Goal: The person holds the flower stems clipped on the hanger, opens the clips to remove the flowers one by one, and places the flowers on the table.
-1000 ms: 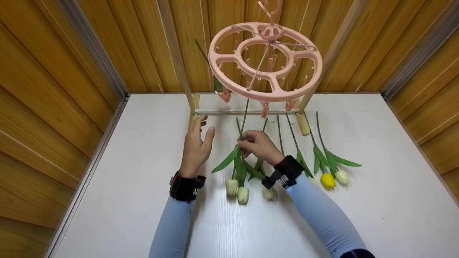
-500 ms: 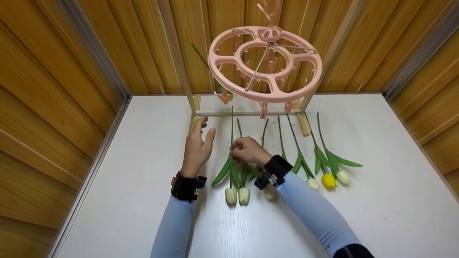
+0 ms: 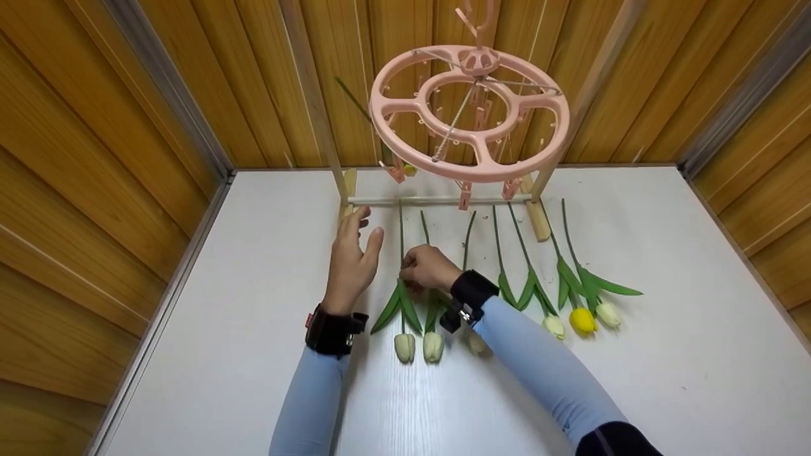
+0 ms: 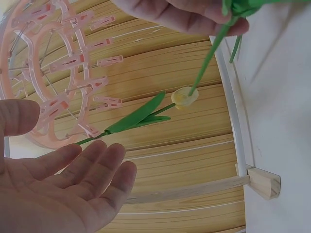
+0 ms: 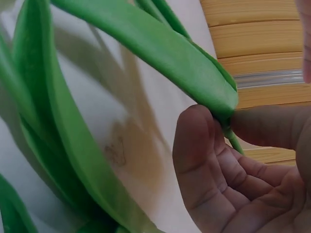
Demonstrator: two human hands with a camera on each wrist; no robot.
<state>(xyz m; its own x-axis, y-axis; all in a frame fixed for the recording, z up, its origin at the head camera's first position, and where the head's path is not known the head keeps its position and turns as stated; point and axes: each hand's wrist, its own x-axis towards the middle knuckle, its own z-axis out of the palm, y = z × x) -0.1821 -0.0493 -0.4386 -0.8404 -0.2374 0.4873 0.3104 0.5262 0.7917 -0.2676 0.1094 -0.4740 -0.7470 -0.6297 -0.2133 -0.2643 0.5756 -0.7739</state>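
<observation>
My right hand (image 3: 431,268) pinches the stem of a white tulip (image 3: 405,348) between thumb and forefinger, just at the base of its leaves (image 5: 194,68). That flower lies at the left end of a row of tulips, its head toward me. To its left, my left hand (image 3: 352,263) is held up with fingers straight and thumb apart, holding nothing. Above and beyond both hands hangs a round pink clip hanger (image 3: 469,168) with small clips. In the left wrist view a yellowish tulip (image 4: 184,97) hangs head down from one of its clips (image 4: 90,129).
More tulips lie to the right: white (image 3: 433,348), another white (image 3: 554,327), a yellow one (image 3: 582,322) and a white one at the end (image 3: 609,314). A wooden stand with a white crossbar (image 3: 437,200) is behind them. Wood-panelled walls (image 3: 82,190) enclose the white table (image 3: 253,253).
My right hand has moved left and toward me, laying the tulip down beside its neighbour with the stem now straight. The left hand has barely moved.
</observation>
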